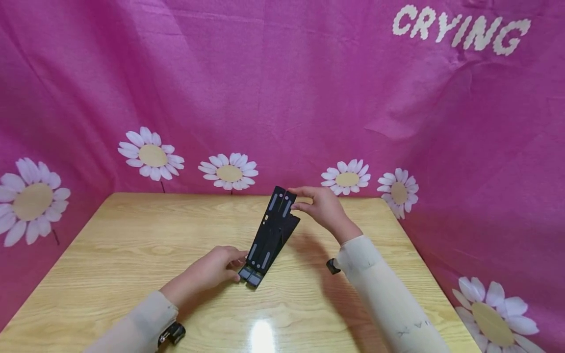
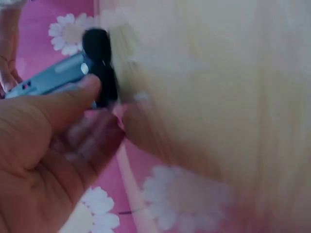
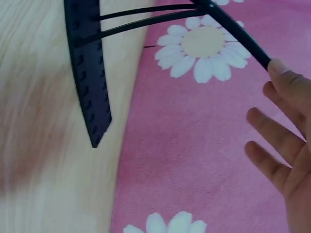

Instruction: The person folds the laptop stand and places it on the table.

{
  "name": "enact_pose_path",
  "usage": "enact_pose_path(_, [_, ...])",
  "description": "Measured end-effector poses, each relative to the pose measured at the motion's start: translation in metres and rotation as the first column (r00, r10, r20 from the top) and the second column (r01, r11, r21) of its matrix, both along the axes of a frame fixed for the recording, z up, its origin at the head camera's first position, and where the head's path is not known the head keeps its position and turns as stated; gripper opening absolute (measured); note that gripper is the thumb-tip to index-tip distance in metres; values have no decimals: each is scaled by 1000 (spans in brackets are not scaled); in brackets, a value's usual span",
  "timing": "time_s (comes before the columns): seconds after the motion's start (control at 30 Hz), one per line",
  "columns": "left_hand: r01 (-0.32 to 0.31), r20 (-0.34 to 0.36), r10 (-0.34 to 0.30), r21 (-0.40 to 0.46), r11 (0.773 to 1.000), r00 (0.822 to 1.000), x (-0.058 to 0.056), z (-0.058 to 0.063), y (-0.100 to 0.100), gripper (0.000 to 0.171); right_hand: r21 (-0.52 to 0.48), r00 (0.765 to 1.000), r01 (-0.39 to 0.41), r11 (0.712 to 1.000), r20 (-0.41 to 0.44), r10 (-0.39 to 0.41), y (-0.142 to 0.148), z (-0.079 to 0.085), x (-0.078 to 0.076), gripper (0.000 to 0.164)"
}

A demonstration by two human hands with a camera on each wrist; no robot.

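Observation:
A black folding laptop stand [image 1: 272, 230], narrow and with grey pads, stands tilted over the table in the head view. Its top plate is raised away from a notched base bar [image 3: 87, 73], and thin struts link the two in the right wrist view. My right hand [image 1: 324, 208] pinches the raised upper end between thumb and index finger; the other fingers are spread. At the lower, hinged end, my left hand [image 1: 216, 267] holds the stand's left side, its thumb over the end in the left wrist view. The left fingers are blurred and partly hidden.
The stand is over a light wooden table [image 1: 132, 230]. A pink cloth [image 1: 282, 98] with white daisies hangs behind it and along both sides. Each sleeve carries a small black wrist device, such as the left one [image 1: 174, 333].

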State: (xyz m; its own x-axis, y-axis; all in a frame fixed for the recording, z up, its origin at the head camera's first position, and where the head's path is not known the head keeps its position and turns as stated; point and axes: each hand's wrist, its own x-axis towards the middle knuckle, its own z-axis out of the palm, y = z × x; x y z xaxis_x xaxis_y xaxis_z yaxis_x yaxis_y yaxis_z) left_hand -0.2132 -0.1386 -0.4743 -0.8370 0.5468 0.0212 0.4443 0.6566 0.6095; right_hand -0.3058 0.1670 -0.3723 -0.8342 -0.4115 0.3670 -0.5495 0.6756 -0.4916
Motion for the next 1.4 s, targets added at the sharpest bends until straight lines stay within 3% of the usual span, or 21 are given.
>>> enact_pose_path(0.2, [-163,46,161,33,986,986,18,-1,6,68,5,992,-120,993,52,119,-1,5,-3,50])
enact_pose_path(0.33, [-227,38,226,45,973,974,27,0,18,49,49,970,-222,974,115,215,-2,11,-8,62])
enact_pose_path(0.43, [-257,12,257,32,966,966,28,-1,27,38,81,967,-224,971,146,211,-3,16,-10,64])
enact_pose_path(0.57, [-303,22,302,32,953,953,24,-2,34,50,82,974,-164,983,172,148,-1,21,-9,60])
enact_pose_path(0.87, [-274,83,269,57,960,960,10,0,21,61,97,985,-72,993,163,56,2,22,5,58])
enact_pose_path(1.0, [-274,67,269,63,960,961,0,6,7,66,117,993,-85,990,96,74,3,24,9,54])
enact_pose_path(1.1, [-290,38,288,48,956,957,-5,6,-3,65,118,990,-118,986,97,106,6,28,9,51])
enact_pose_path(1.27, [-308,35,307,26,951,951,-9,3,-11,60,62,964,-177,982,211,160,15,36,-2,53])
enact_pose_path(1.4, [-284,-15,283,-3,959,959,-11,1,-11,51,4,913,-243,970,339,228,18,41,-14,63])
